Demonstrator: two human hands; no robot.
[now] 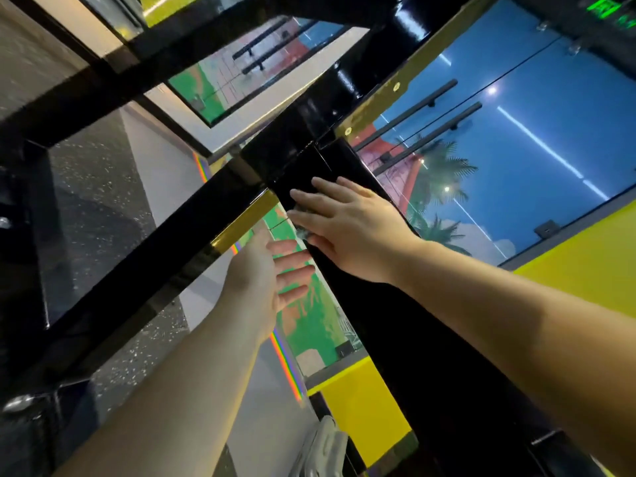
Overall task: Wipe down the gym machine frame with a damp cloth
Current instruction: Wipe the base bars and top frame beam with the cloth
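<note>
The gym machine frame is glossy black. A broad post (395, 339) runs from the lower right up to a joint in the middle, where a black beam (137, 263) with a gold band branches off to the left. My right hand (347, 228) lies flat on the post just below the joint, fingers straight and pressing. A small grey scrap (302, 232) peeks out under its fingertips; I cannot tell whether it is the cloth. My left hand (265, 273) hovers open beside the post's left edge, fingers spread and holding nothing.
Pale grey fabric (323, 445) lies low by the post's base. More black frame beams (206, 39) cross overhead. Behind the post stand glass doors (516, 149) with a blue palm mural and a yellow wall (592, 270). Speckled dark floor (99, 208) is at the left.
</note>
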